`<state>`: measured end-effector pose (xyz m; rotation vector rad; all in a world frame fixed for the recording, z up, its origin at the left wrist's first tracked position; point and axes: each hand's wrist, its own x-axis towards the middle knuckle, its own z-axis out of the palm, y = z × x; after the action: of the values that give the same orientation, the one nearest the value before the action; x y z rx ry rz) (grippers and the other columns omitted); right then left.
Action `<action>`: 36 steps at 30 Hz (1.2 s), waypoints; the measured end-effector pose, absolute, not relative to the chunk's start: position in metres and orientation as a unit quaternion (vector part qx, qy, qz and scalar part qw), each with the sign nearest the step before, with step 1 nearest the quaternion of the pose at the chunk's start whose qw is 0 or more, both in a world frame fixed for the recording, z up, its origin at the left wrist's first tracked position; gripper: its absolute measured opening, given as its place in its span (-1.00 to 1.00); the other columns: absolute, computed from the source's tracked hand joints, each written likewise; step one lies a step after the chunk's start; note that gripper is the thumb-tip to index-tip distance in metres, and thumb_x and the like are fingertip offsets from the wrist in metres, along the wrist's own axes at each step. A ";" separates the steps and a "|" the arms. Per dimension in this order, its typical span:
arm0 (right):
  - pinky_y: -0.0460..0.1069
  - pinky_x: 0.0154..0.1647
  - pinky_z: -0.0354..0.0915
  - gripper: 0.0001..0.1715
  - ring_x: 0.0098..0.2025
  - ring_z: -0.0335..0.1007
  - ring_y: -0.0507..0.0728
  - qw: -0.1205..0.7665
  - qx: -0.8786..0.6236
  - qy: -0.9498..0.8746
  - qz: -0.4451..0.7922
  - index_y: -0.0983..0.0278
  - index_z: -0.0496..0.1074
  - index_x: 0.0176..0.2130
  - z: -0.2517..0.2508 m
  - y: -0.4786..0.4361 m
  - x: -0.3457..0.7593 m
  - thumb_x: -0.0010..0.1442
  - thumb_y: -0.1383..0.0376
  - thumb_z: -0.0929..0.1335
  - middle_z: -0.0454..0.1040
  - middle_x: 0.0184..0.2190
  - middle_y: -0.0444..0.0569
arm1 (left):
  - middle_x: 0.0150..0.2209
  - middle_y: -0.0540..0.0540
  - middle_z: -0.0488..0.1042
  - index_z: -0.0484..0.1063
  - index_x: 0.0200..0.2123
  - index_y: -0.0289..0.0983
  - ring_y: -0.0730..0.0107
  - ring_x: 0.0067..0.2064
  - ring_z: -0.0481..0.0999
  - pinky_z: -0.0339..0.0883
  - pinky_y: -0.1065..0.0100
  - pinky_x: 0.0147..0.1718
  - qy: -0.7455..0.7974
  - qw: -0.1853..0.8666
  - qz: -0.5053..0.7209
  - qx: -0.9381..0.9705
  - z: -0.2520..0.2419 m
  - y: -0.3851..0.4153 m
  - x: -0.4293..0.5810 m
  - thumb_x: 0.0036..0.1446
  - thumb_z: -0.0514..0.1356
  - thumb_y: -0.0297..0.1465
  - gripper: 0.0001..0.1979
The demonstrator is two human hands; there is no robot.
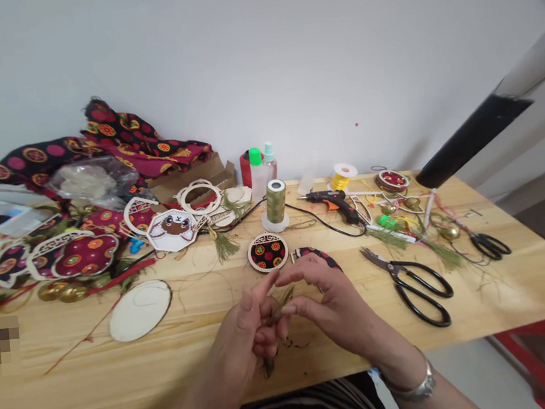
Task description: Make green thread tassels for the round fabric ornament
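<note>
Near the table's front edge, my left hand is closed around a small bundle of olive-green thread, whose ends hang down below the fingers. My right hand meets it from the right, its thumb and fingers pinching toward the same bundle; the fingertips partly hide it. Just beyond the hands lies a round wooden-framed ornament with dark patterned fabric. A second patterned piece is partly hidden behind my right hand. Further back stands a spool of olive thread.
Large black-handled scissors lie right of my hands, smaller scissors farther right. A glue gun with its cable lies behind. At left are a white oval disc, fabric ornaments and piled cloth. Two bottles stand near the wall.
</note>
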<state>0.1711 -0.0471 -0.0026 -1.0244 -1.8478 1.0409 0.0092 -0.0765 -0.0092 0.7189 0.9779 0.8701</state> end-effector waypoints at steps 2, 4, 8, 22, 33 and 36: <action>0.02 -0.01 0.19 -0.63 -0.10 0.27 0.08 0.364 -0.396 -0.726 0.429 0.18 0.43 -0.15 -0.004 -0.047 0.172 -0.01 0.37 0.46 0.45 -0.20 -0.11 | -0.52 0.03 0.23 0.18 0.19 -0.26 0.49 -0.54 0.11 -0.08 0.41 -0.59 0.455 0.726 0.401 0.325 -0.010 -0.078 0.008 -0.06 -0.04 0.19 -0.13; 0.01 -0.04 0.21 -0.58 -0.10 0.27 0.09 0.349 -0.383 -0.735 0.438 0.16 0.44 -0.13 -0.004 -0.046 0.173 -0.04 0.36 0.48 0.45 -0.21 -0.11 | -0.53 0.06 0.19 0.16 0.20 -0.24 0.50 -0.55 0.11 -0.08 0.41 -0.59 0.460 0.724 0.400 0.323 -0.008 -0.078 0.008 -0.08 0.00 0.19 -0.13; 0.00 -0.12 0.22 -0.75 -0.20 0.30 0.07 0.332 -0.357 -0.758 0.434 0.14 0.49 -0.21 -0.001 -0.045 0.174 0.04 0.37 0.43 0.50 -0.33 -0.15 | -0.51 0.04 0.23 0.10 0.23 -0.23 0.49 -0.54 0.16 -0.09 0.40 -0.59 0.462 0.725 0.391 0.330 -0.004 -0.078 0.009 -0.09 0.05 0.16 -0.11; -0.05 -0.28 0.25 -0.76 -0.35 0.36 0.05 0.347 -0.426 -0.693 0.467 0.25 0.53 -0.36 -0.006 -0.043 0.174 0.21 0.28 0.28 0.48 -0.44 -0.11 | -0.57 0.01 0.35 -0.07 0.28 -0.24 0.51 -0.62 0.07 -0.08 0.40 -0.62 0.445 0.738 0.368 0.349 -0.014 -0.075 0.005 -0.05 0.00 0.16 -0.08; -0.03 -0.32 0.32 -0.89 -0.39 0.44 0.08 0.346 -0.462 -0.557 0.597 0.26 0.51 -0.45 -0.004 -0.049 0.164 -0.12 0.39 0.46 0.53 -0.47 -0.13 | -0.55 0.02 0.33 -0.13 0.29 -0.20 0.48 -0.60 0.13 -0.04 0.39 -0.63 0.438 0.748 0.365 0.339 -0.026 -0.074 0.003 -0.07 0.05 0.15 -0.05; -0.04 -0.36 0.32 -0.93 -0.47 0.44 0.06 0.351 -0.452 -0.529 0.626 0.27 0.48 -0.49 -0.002 -0.049 0.164 -0.10 0.39 0.45 0.51 -0.58 -0.16 | -0.53 0.00 0.35 -0.09 0.29 -0.21 0.45 -0.57 0.17 0.00 0.38 -0.60 0.443 0.745 0.361 0.343 -0.014 -0.076 0.003 -0.04 0.06 0.12 -0.08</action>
<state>0.1636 -0.0489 -0.0023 -1.1692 -1.3702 1.6214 0.0032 -0.0757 -0.0144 0.7508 0.9706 0.7906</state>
